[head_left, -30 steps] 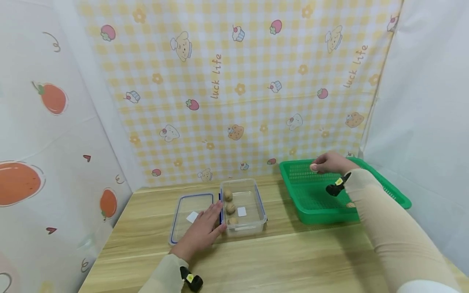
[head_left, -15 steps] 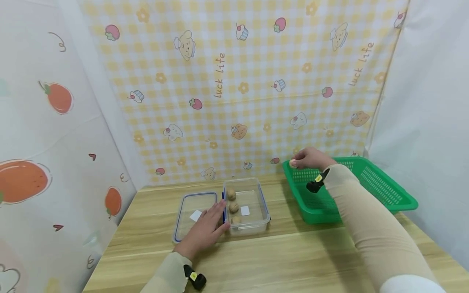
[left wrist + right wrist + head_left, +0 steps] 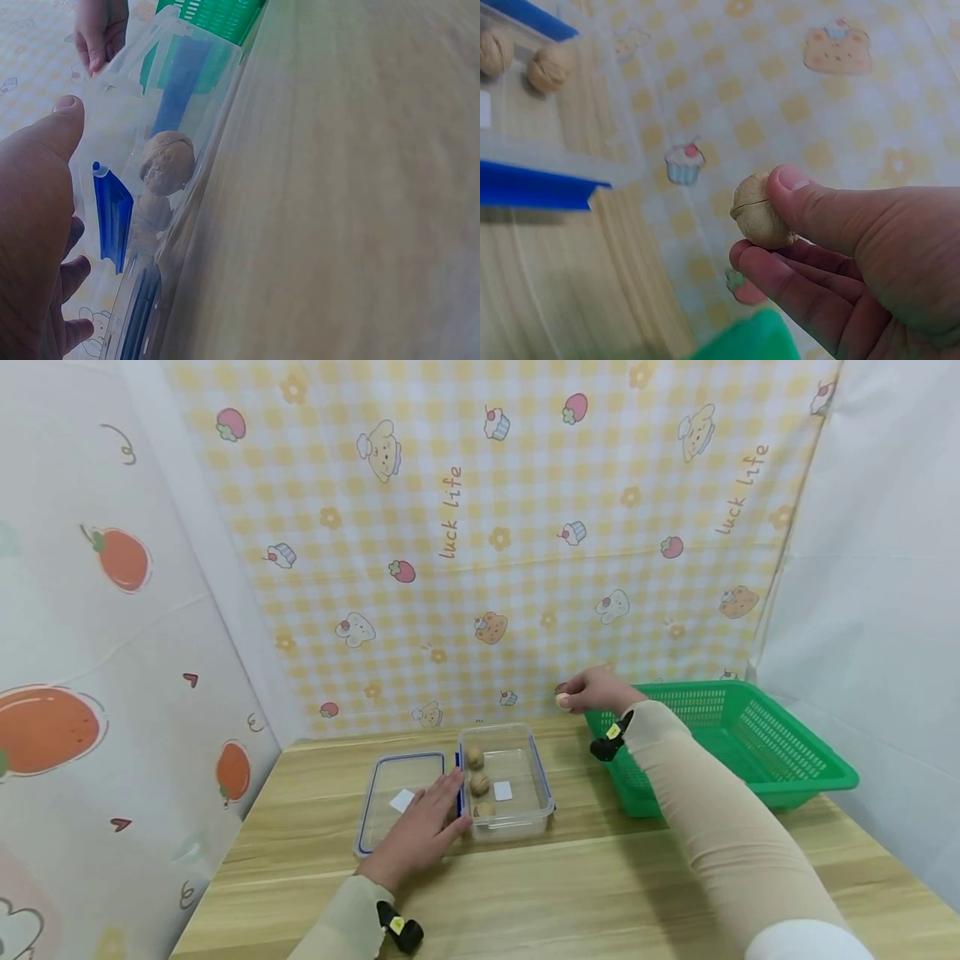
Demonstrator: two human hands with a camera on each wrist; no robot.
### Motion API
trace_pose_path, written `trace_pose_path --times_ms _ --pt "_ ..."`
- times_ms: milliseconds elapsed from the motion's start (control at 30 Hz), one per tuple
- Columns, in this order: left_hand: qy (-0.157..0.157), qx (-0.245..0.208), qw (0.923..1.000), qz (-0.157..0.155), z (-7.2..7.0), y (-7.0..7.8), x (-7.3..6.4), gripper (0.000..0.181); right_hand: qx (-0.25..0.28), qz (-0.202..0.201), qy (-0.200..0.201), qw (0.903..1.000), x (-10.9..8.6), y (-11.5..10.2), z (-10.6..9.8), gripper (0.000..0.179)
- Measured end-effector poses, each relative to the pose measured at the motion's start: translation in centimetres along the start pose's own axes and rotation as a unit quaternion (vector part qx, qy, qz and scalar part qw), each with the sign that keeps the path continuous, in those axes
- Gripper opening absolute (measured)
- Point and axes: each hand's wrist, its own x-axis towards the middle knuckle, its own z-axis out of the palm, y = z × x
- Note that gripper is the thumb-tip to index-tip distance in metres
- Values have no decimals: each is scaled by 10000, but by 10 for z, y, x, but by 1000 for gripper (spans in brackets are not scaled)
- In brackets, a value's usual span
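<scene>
Between thumb and fingers, my right hand (image 3: 600, 690) pinches a walnut (image 3: 760, 211), held up in the air just left of the green basket's back-left corner. My left hand (image 3: 422, 827) lies with fingers extended against the left side of a clear plastic food container (image 3: 525, 760). Inside that container, walnuts (image 3: 479, 784) stand in a row along the left wall, beside a white label. The container's lid (image 3: 382, 785), clear with a blue seal, lies flat to the left, partly under my left hand in the head view.
The green basket (image 3: 795, 797) stands at the right of the wooden table (image 3: 540, 902), its front-left part hidden by my right forearm. A checkered cloth (image 3: 465, 527) hangs behind the table, with white sheets at both sides.
My right hand has carried the walnut leftward, from above the basket to past its left rim. The left hand stays at the container. The head view has shifted slightly.
</scene>
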Motion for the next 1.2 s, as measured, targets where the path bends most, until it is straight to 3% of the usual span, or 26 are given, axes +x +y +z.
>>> trace_pose_path --times_ms 400,933,1200 --pt "14 -41 10000 -13 -3 1 1 76 675 -12 -117 9977 19 -26 39 34" --pt "-44 -61 10000 -65 -1 -1 1 75 852 -71 -83 9963 37 -36 104 28" --pt "-26 -59 10000 -60 -1 1 1 75 958 291 136 9949 36 -44 127 29"
